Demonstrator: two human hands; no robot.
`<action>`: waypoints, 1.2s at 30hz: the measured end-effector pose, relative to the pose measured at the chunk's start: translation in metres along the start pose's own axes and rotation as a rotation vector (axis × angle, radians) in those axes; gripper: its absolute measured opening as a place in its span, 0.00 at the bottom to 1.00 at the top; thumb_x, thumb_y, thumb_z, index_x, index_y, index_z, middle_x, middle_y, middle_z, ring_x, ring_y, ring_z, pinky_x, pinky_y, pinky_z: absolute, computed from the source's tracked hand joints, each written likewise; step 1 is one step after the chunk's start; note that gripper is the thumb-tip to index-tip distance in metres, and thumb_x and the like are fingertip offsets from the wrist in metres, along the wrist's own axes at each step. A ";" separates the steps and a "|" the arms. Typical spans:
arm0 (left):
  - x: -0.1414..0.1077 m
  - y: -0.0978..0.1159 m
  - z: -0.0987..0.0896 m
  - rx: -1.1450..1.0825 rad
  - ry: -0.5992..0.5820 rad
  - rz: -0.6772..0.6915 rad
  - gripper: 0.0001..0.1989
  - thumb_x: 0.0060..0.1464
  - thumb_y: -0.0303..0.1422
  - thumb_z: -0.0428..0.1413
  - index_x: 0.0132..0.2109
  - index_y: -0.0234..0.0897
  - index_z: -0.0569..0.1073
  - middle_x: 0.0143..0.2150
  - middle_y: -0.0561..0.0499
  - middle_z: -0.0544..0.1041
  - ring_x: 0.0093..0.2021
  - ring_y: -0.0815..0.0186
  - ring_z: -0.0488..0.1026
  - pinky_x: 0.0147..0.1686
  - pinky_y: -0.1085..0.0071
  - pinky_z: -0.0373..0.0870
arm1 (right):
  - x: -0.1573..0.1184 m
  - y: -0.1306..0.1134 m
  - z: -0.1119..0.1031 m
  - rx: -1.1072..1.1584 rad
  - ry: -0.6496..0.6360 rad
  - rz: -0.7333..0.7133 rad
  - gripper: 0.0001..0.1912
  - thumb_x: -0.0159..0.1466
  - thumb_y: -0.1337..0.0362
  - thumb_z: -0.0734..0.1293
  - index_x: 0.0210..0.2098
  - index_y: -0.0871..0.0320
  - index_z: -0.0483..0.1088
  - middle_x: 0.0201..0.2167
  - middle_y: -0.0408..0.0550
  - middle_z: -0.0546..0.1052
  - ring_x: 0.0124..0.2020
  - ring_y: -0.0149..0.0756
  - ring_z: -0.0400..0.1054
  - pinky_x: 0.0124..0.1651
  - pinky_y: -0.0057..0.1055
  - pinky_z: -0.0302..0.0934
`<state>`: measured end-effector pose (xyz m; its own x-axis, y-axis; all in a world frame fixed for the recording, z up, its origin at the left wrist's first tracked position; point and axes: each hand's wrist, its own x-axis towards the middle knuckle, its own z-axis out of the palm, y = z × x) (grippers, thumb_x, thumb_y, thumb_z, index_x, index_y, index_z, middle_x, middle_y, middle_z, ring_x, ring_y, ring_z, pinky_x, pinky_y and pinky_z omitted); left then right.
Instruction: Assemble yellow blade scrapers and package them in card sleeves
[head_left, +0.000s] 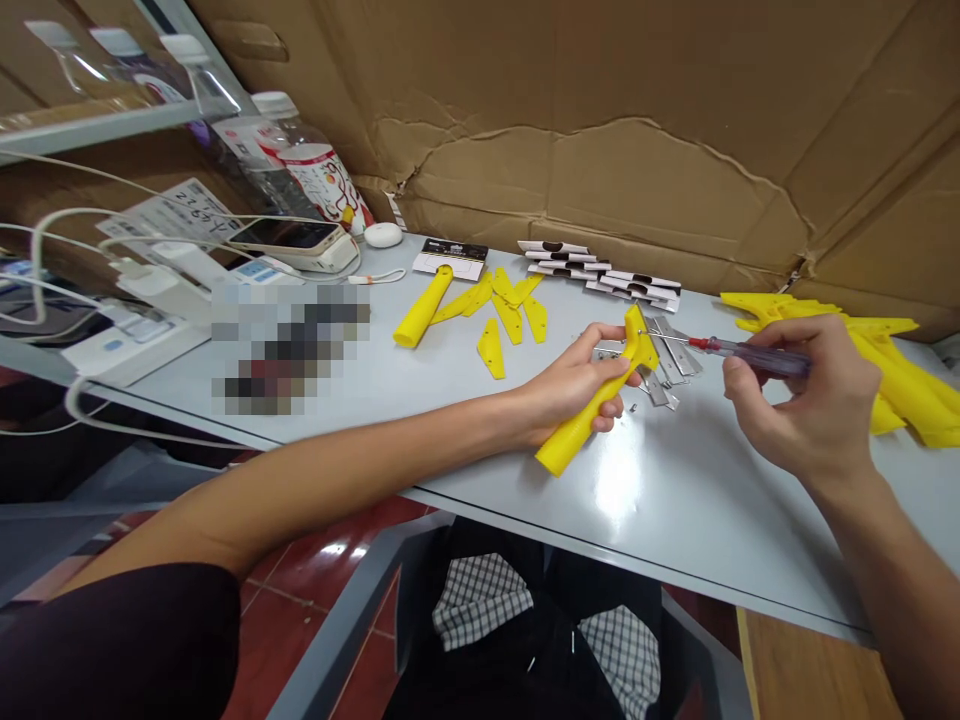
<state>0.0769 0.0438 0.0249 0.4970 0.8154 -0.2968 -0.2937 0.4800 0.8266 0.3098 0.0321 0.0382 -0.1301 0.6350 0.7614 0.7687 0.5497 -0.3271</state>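
Behind yellow handle (587,425), left hand (574,386) part-hidden

The left hand (574,388) holds a yellow handle (589,417); the right hand (817,400) holds a screwdriver (765,358), which points to nine o'clock. From the handle, yellow plates (491,350) lie at ten o'clock, metal blades (679,357) at two.

The yellow tool handle (591,412), right of centre, is held tilted, its thick round grip sloping toward the near left and its broader head toward the far right. The screwdriver (739,349), translucent purplish with a red collar, points left, its thin metal shaft reaching the head.
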 end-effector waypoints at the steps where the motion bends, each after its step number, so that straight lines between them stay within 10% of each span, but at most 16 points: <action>1: 0.000 0.000 0.000 0.002 0.010 0.001 0.13 0.67 0.30 0.54 0.54 0.50 0.62 0.40 0.52 0.73 0.20 0.76 0.64 0.19 0.76 0.57 | 0.000 0.000 0.000 -0.004 -0.006 0.008 0.12 0.57 0.66 0.74 0.37 0.52 0.68 0.25 0.38 0.76 0.20 0.35 0.71 0.26 0.34 0.64; 11: 0.002 -0.002 -0.003 0.015 0.011 -0.003 0.13 0.67 0.30 0.54 0.54 0.50 0.63 0.40 0.51 0.73 0.20 0.76 0.64 0.19 0.76 0.57 | 0.004 0.004 -0.001 -0.050 -0.072 0.026 0.11 0.67 0.57 0.67 0.29 0.52 0.69 0.15 0.39 0.72 0.16 0.36 0.68 0.24 0.36 0.61; 20: 0.002 -0.001 -0.001 0.014 0.019 -0.009 0.14 0.67 0.30 0.55 0.55 0.49 0.63 0.40 0.51 0.73 0.20 0.76 0.64 0.18 0.77 0.56 | 0.002 -0.002 0.000 -0.010 -0.040 -0.013 0.06 0.61 0.62 0.71 0.36 0.50 0.70 0.28 0.43 0.79 0.23 0.38 0.73 0.27 0.36 0.66; 29: 0.002 -0.001 -0.002 0.018 0.012 -0.010 0.13 0.67 0.30 0.54 0.55 0.49 0.63 0.40 0.51 0.73 0.20 0.76 0.64 0.19 0.77 0.57 | 0.004 0.001 0.000 -0.061 -0.076 0.006 0.15 0.69 0.56 0.66 0.26 0.51 0.68 0.15 0.40 0.71 0.16 0.34 0.65 0.24 0.34 0.59; 36: 0.002 -0.002 -0.003 0.025 0.015 -0.003 0.14 0.66 0.30 0.55 0.55 0.50 0.64 0.40 0.51 0.74 0.20 0.76 0.65 0.18 0.76 0.57 | 0.001 0.003 0.000 -0.004 -0.070 0.034 0.09 0.61 0.62 0.70 0.41 0.52 0.69 0.25 0.39 0.75 0.22 0.35 0.71 0.29 0.34 0.66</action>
<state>0.0763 0.0454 0.0214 0.4850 0.8192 -0.3061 -0.2717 0.4739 0.8376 0.3122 0.0349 0.0379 -0.1472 0.6902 0.7085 0.7757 0.5249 -0.3502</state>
